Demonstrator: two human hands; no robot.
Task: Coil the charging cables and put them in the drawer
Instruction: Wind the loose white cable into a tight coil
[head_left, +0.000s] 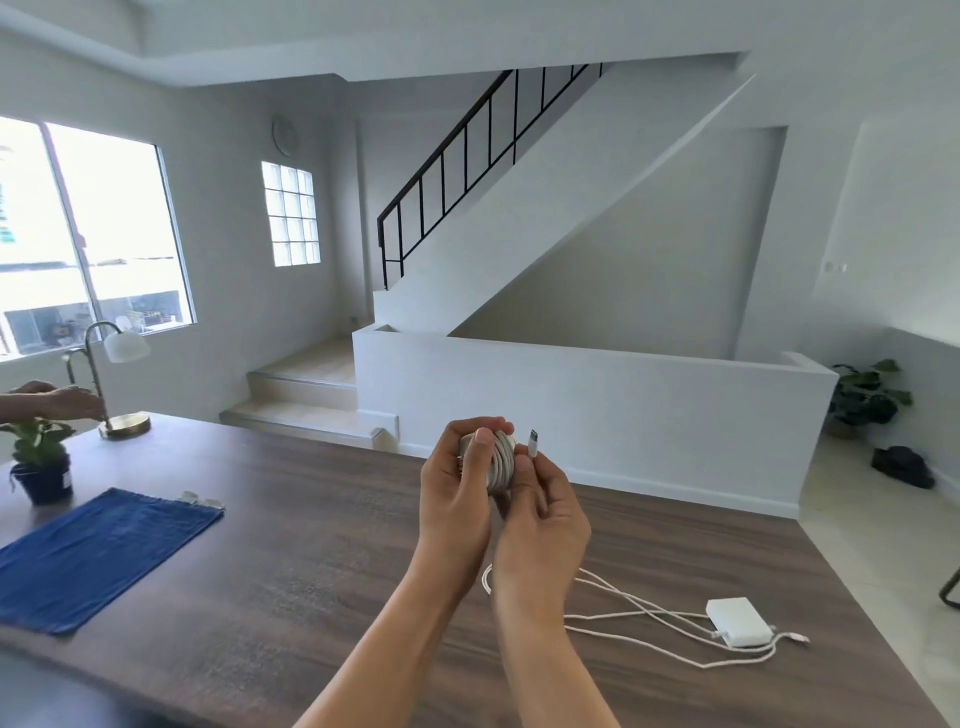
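- Basically both hands were up over the wooden table (311, 545), working one white cable coil (500, 457).
- Left hand (457, 493) was closed around the coil, thumb across the front, fingers wrapped behind.
- Right hand (540, 512) pinched the free end just below the connector (533, 437), which stuck up beside the coil.
- Step judged: finishing the wrap; the tail probably needed tucking under a loop, with the left hand squeezing so the turns didn't spring loose.
- Second cable (649, 618) lay loose and uncoiled on the table, right side, running to and under the white charger brick (737, 616).
- No drawer was visible.
- Another person's hand (67, 402) reached near the lamp (111, 384) at far left.
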